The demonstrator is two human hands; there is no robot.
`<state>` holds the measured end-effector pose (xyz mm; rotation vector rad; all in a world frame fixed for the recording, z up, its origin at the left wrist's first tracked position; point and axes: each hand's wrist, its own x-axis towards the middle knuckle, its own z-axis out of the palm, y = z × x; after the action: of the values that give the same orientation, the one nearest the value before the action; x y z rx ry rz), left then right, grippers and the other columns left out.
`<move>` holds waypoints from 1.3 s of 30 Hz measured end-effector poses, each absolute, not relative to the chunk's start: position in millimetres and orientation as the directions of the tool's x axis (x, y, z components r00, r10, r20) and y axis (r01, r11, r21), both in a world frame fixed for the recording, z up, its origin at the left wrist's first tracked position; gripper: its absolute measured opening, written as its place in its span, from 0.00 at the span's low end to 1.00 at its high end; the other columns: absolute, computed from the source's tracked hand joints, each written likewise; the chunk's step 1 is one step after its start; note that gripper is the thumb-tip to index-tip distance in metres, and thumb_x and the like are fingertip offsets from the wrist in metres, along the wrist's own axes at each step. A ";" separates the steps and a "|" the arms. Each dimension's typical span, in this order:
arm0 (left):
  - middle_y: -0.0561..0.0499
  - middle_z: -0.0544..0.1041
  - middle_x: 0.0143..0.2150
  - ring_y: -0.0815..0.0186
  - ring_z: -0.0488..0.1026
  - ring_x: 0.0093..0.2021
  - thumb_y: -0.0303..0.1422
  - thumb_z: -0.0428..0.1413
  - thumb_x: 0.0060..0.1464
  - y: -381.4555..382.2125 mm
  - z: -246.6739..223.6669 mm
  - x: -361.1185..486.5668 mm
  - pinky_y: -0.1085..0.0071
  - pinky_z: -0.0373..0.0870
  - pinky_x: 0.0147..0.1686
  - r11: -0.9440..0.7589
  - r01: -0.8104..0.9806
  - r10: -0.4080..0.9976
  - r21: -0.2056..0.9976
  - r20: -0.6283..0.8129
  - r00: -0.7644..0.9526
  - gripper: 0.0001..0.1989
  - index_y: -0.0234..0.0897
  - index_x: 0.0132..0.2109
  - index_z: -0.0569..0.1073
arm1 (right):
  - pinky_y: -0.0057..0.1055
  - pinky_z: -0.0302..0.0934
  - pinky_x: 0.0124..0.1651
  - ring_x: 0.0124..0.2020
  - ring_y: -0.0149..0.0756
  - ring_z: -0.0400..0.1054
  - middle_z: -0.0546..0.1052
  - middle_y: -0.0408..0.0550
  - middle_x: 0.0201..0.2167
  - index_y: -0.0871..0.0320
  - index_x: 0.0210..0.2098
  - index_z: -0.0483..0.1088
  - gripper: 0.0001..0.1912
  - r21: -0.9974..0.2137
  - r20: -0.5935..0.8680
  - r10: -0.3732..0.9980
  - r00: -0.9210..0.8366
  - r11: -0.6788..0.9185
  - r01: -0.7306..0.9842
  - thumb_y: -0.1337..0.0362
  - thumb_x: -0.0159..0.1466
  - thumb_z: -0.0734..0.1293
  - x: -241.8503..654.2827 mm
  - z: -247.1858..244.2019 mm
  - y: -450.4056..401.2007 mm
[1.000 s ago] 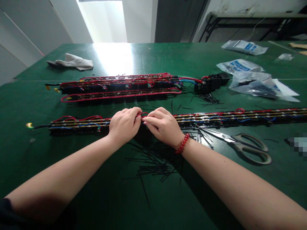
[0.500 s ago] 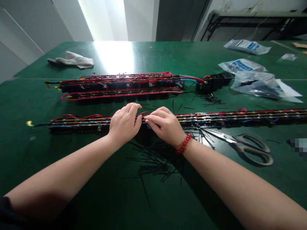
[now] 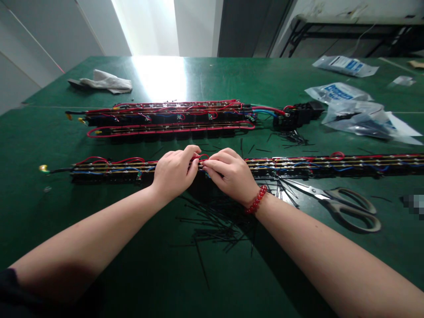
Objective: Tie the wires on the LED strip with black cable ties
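Observation:
A long black strip [image 3: 291, 165] with brass-coloured rails, red and blue wires and solder points runs across the table in front of me. My left hand [image 3: 174, 172] is curled over the strip left of its middle, with thumb and index finger beside a small red wire loop [image 3: 202, 156]. Close by on the right, my right hand [image 3: 230, 174], with a red bead bracelet [image 3: 256, 199] at its wrist, pinches its fingertips together at the same spot. What the fingertips hold is too small to tell. Loose black cable ties [image 3: 218, 234] lie below the hands.
Scissors [image 3: 331, 198], partly spread, lie right of the hands against the strip. Behind stand shorter wired assemblies [image 3: 172, 128] with a black connector block [image 3: 294, 117]. Plastic bags [image 3: 357, 117] lie at the back right, a whitish glove-like cloth [image 3: 109, 81] at the back left.
The whole view has shifted slightly, so everything appears a little further right. Both hands stay at the same place on the strip, with only slight finger movement.

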<state>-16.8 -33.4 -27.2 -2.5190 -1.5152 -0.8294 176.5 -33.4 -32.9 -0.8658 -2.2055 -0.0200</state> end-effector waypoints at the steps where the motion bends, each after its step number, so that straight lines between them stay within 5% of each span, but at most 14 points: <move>1: 0.50 0.83 0.40 0.60 0.80 0.38 0.33 0.50 0.64 -33.6 -27.1 -16.8 0.64 0.71 0.41 -0.503 0.841 0.793 0.199 0.493 0.358 0.09 0.40 0.50 0.68 | 0.39 0.68 0.45 0.39 0.38 0.69 0.81 0.49 0.37 0.57 0.40 0.78 0.09 -0.242 0.653 0.579 -0.488 0.770 0.590 0.64 0.69 0.65 176.4 -32.9 -33.3; 11: 0.48 0.83 0.38 0.57 0.81 0.38 0.35 0.46 0.67 -32.6 -27.5 -16.4 0.63 0.72 0.42 -0.457 0.886 0.827 0.074 0.402 0.393 0.13 0.39 0.54 0.69 | 0.39 0.68 0.46 0.40 0.38 0.69 0.82 0.48 0.38 0.57 0.41 0.78 0.10 -0.242 0.650 0.567 -0.507 0.786 0.569 0.64 0.69 0.64 177.4 -33.7 -32.9; 16: 0.50 0.83 0.39 0.58 0.81 0.39 0.35 0.47 0.66 -33.1 -25.3 -15.6 0.63 0.73 0.42 -0.442 0.886 0.845 0.141 0.395 0.359 0.12 0.40 0.53 0.69 | 0.40 0.68 0.46 0.40 0.39 0.69 0.82 0.48 0.38 0.57 0.42 0.78 0.10 -0.237 0.647 0.562 -0.516 0.791 0.565 0.65 0.70 0.63 177.7 -34.1 -32.6; 23: 0.51 0.83 0.45 0.61 0.81 0.43 0.31 0.52 0.63 -33.0 -27.1 -17.8 0.66 0.73 0.43 -0.532 0.802 0.793 0.271 0.492 0.360 0.13 0.40 0.54 0.67 | 0.40 0.68 0.46 0.39 0.38 0.69 0.81 0.48 0.38 0.56 0.40 0.77 0.09 -0.275 0.653 0.579 -0.488 0.782 0.560 0.66 0.69 0.64 177.1 -34.6 -32.0; 33: 0.51 0.83 0.43 0.63 0.81 0.40 0.31 0.53 0.63 -34.8 -29.3 -17.8 0.68 0.73 0.42 -0.588 0.777 0.723 0.227 0.579 0.378 0.12 0.40 0.54 0.70 | 0.36 0.67 0.43 0.39 0.38 0.70 0.79 0.46 0.36 0.55 0.44 0.71 0.07 -0.425 0.620 0.686 -0.382 0.702 0.571 0.69 0.66 0.66 176.5 -31.4 -35.5; 39: 0.51 0.84 0.42 0.63 0.82 0.39 0.31 0.52 0.64 -38.4 -27.2 -16.5 0.68 0.73 0.41 -0.609 0.779 0.678 0.148 0.607 0.415 0.11 0.39 0.51 0.74 | 0.35 0.66 0.42 0.38 0.37 0.70 0.76 0.45 0.34 0.54 0.38 0.65 0.04 -0.458 0.622 0.711 -0.328 0.670 0.585 0.67 0.66 0.66 176.2 -32.7 -36.1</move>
<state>-16.5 -38.4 -27.2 -2.5066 -1.3028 -0.9620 176.2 -36.1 -32.7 -1.0003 -2.0334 0.1884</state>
